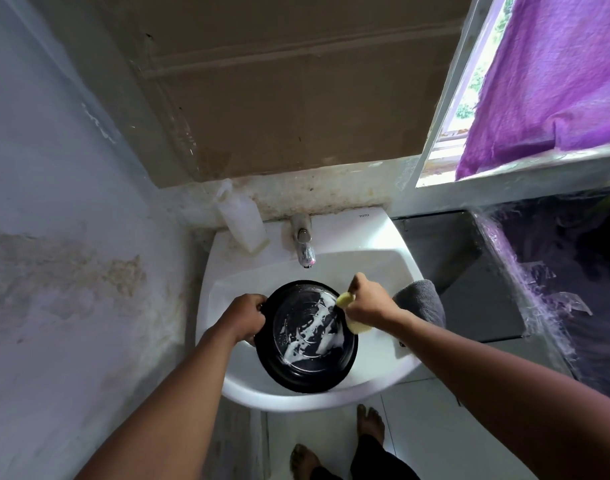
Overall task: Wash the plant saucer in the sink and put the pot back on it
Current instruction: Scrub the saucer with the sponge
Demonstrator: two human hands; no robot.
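A round black plant saucer (305, 336) lies tilted in the white sink (376, 268), its inside streaked with white soap foam. My left hand (246, 315) grips the saucer's left rim. My right hand (364, 303) is closed on a yellow sponge (357, 326), which presses against the saucer's upper right rim. No plant pot is in view.
A chrome tap (304, 244) stands at the back of the sink, with a white plastic bottle (243, 221) to its left. A grey cloth (423, 301) hangs over the sink's right edge. Stained wall lies left, a window with purple cloth (553, 77) right.
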